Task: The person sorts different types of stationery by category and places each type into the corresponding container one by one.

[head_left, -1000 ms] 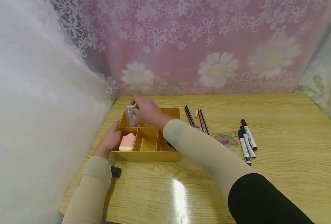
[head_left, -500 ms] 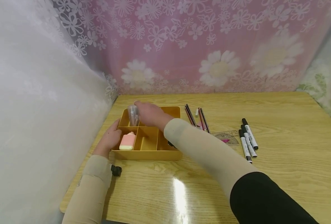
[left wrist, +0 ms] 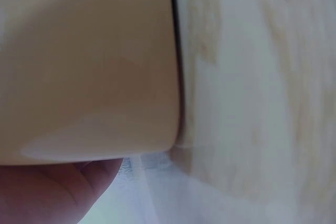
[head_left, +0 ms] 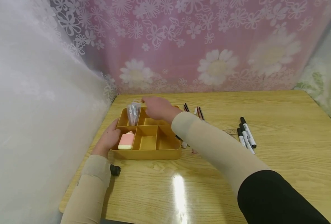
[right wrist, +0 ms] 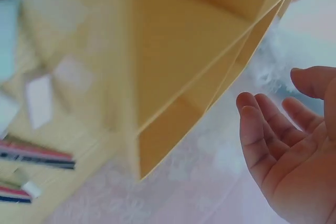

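Observation:
A yellow compartment organizer box (head_left: 146, 155) stands toward the left side of the table. My left hand (head_left: 108, 137) grips its left wall, with some fingers hidden behind that side. A clear plastic pouch (head_left: 133, 114) leans upright in the back left compartment, its top rising past the rim. The front left compartment holds a pink bottle with a cream base (head_left: 126, 140). Over the back right compartment is my right hand (head_left: 158, 108), apart from the pouch. In the right wrist view its fingers (right wrist: 252, 135) are loosely bent, and nothing is between them and the thumb.
Right of the box lie several pencils (head_left: 200, 113), a white eraser (head_left: 195, 111) and a clear ruler (head_left: 230, 132), partly behind my right arm. Black-capped markers (head_left: 246, 133) lie farther right. A white curtain (head_left: 42, 109) borders the table's left edge, a pink floral one (head_left: 168, 62) the back.
My right hand has let go of the clear pouch, leaving it in the back left compartment, and has moved right. The left hand stays at the box's side.

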A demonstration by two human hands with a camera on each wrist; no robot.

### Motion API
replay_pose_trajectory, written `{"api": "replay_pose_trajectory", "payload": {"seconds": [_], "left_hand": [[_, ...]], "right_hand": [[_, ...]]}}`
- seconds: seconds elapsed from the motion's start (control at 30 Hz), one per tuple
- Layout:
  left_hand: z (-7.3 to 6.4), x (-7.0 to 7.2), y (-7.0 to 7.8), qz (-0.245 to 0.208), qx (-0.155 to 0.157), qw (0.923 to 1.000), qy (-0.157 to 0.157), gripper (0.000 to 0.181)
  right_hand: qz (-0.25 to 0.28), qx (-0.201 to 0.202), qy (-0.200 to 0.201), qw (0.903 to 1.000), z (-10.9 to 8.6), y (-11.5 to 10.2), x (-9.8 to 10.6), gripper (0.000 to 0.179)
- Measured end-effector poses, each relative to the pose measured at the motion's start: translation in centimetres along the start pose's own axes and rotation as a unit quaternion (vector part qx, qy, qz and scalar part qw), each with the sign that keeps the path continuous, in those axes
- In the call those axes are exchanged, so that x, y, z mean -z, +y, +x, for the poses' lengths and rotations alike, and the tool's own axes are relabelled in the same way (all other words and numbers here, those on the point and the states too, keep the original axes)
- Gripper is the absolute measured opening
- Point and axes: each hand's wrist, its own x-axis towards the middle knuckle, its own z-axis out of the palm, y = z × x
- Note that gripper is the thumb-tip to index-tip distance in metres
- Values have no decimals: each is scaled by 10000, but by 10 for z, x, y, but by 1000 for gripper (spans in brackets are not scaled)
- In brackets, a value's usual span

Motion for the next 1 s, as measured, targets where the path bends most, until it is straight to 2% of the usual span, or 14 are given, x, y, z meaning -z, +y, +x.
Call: {"api": "replay_pose_trajectory", "payload": {"seconds": [0.13, 0.33, 0.53, 0.67, 0.87, 1.0], "left_hand": [[0, 0, -1, 63, 45, 10000, 27, 66], [0, -2, -3, 15, -22, 10000, 6, 65], [-2, 0, -1, 31, 35, 10000, 8, 67], [-3, 1, 1, 28, 96, 9999, 0, 68], [-2, 2, 2, -14, -19, 10000, 17, 67], [-1, 1, 3, -43, 9, 10000, -9, 67]], "right_hand": [[58, -38, 125, 9999, -6, 21, 4, 49], [191, -99, 203, 9996, -25, 65, 11, 44], [177, -305, 169, 9992, -54, 108, 19, 43], [118, -524, 258, 9982, -72, 136, 17, 41], [281, -904, 346, 9949, -99, 174, 15, 40], [474, -1075, 374, 9924, -118, 197, 15, 40]]}}
